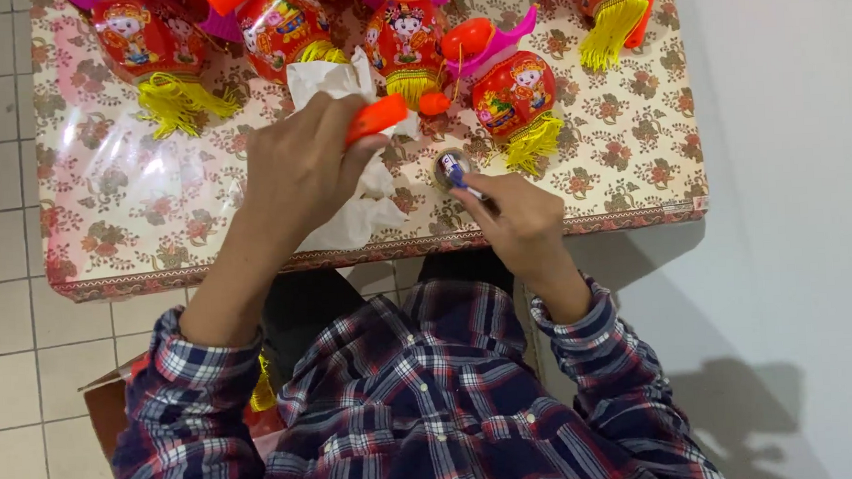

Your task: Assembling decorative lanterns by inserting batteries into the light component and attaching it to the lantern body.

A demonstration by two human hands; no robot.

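Table [624, 164], floral cloth, near edge at 6 o'clock just beyond your lap; bare cloth lies open at 9 o'clock, red lanterns [514, 97] crowd 12 o'clock. White paper sheet [353, 219] overhangs the near edge. Your left hand [298, 168] is closed round an orange piece [376, 117]. Your right hand [521, 221], at 3 o'clock of it, pinches a small blue-and-white tube [455, 176], tip over a small round tape roll [450, 167].
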